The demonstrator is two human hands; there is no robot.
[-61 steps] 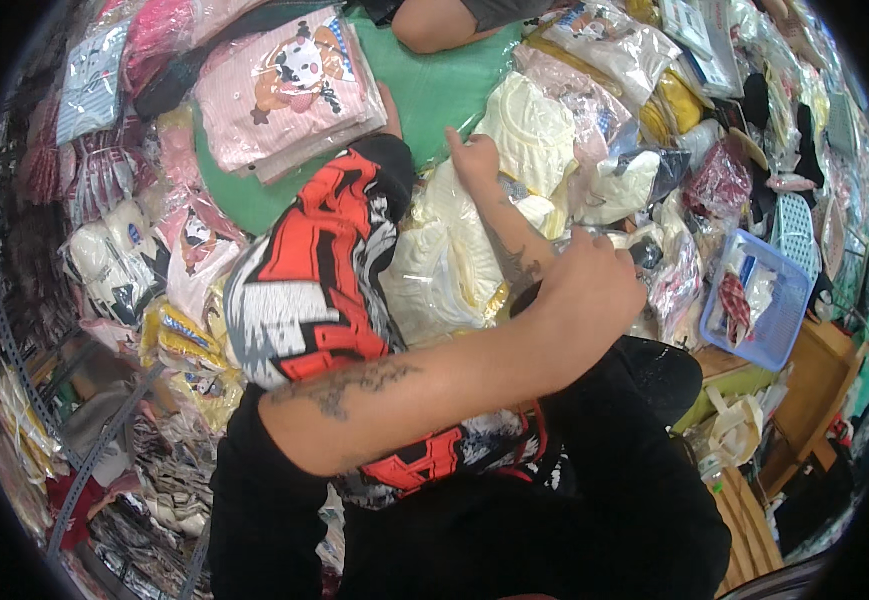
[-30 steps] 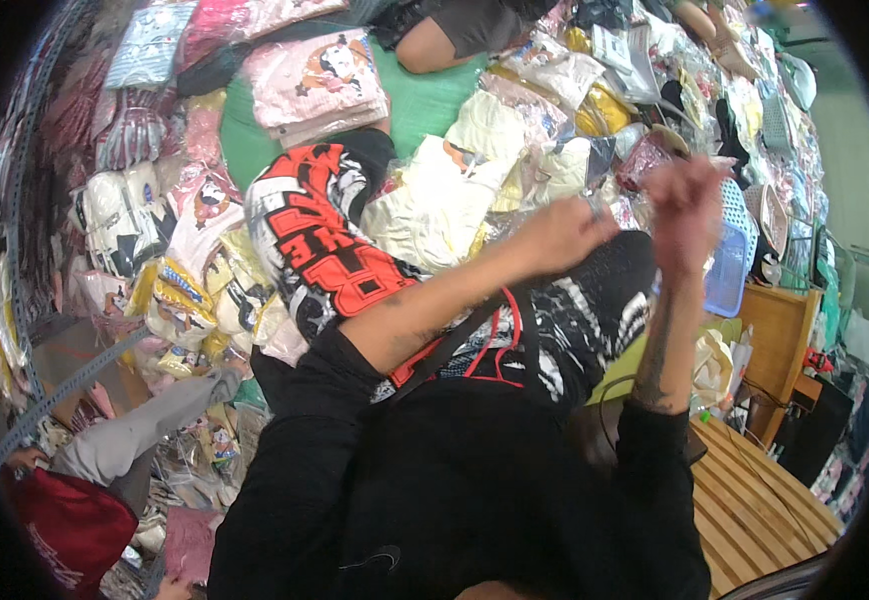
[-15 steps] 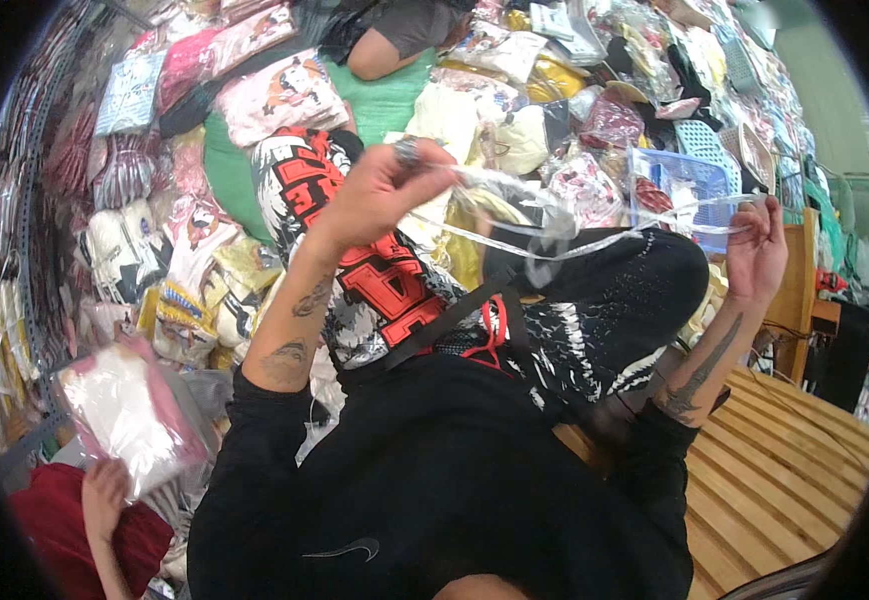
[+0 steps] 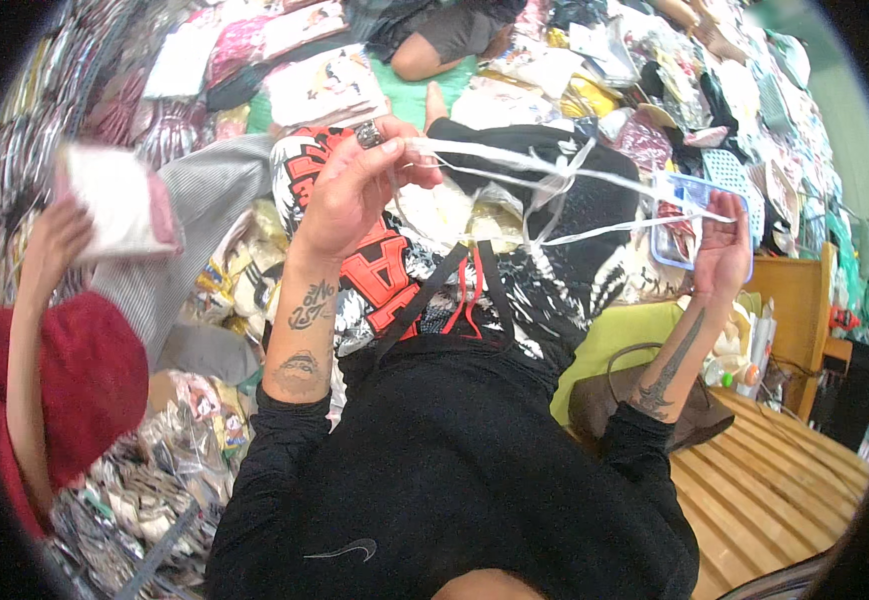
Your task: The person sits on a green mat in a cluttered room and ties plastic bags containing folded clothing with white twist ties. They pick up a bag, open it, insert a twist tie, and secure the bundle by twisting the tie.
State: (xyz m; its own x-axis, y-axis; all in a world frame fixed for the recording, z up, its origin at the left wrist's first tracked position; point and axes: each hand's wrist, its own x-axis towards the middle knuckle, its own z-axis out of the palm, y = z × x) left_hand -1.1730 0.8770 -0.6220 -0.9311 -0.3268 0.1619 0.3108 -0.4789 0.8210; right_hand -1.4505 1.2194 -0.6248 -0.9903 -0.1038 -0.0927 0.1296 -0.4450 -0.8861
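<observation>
A white plastic string (image 4: 600, 178) is stretched in loose strands between my hands, above my lap, with a knot or crossing near its middle. My left hand (image 4: 360, 190) is closed on one end, thumb against the fingers, a large ring on one finger. At the right, my right hand (image 4: 723, 255) is raised palm up, the string caught at its fingers; how they grip it is partly hidden. Beneath the strands are my patterned black, white and red trousers (image 4: 385, 285).
At the left, a person in a dark red top (image 4: 75, 385) holds a white-and-pink bagged package (image 4: 120, 205). Bagged clothes (image 4: 325, 85) lie about in heaps. A blue basket (image 4: 677, 255) stands behind my right hand, a brown bag (image 4: 645, 400) by that forearm, wooden slats (image 4: 755, 480) lower right.
My right hand has moved left and turned palm up, the string still stretched between both hands. The co-worker has stepped in and lifted the package upward. My trousered right leg has shifted.
</observation>
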